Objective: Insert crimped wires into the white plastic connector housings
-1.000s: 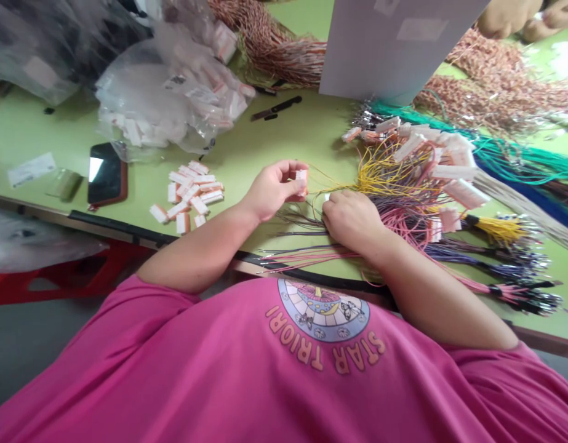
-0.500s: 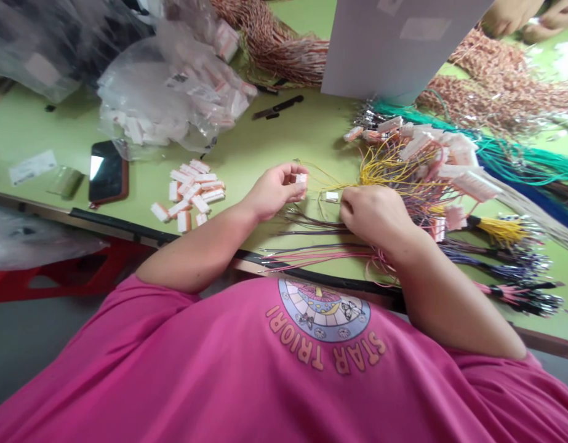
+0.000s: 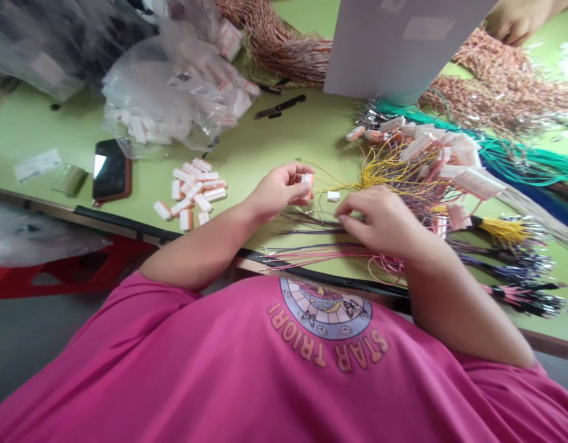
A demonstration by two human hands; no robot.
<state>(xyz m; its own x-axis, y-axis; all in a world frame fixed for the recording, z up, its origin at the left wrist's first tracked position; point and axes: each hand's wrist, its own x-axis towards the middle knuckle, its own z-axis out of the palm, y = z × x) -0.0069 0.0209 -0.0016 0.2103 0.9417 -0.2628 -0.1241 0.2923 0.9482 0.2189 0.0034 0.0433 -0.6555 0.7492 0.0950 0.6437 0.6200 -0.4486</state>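
We find the left hand [image 3: 277, 192] raised just off the desk [image 3: 284, 138], thumb and fingers pinching a small white connector housing [image 3: 306, 180] with its open face turned toward 3 o'clock — a hold that presents it to the wires. The right hand [image 3: 380, 218] lies at 3 o'clock of it, fingers curled down onto the loose purple and pink wires [image 3: 311, 237]; whether it pinches one we cannot tell.

A second white housing [image 3: 333, 196] lies on the desk between the hands. A stock of housings [image 3: 191, 194] sits at 9 o'clock of the left hand, within reach, with a phone [image 3: 111, 178] beyond. Finished harnesses [image 3: 426, 160] are heaped at 2 o'clock.

Legible writing — only the shirt [image 3: 284, 369] print, "STAR TRIORI". Labels on the plastic bag [image 3: 173, 98] are unreadable.
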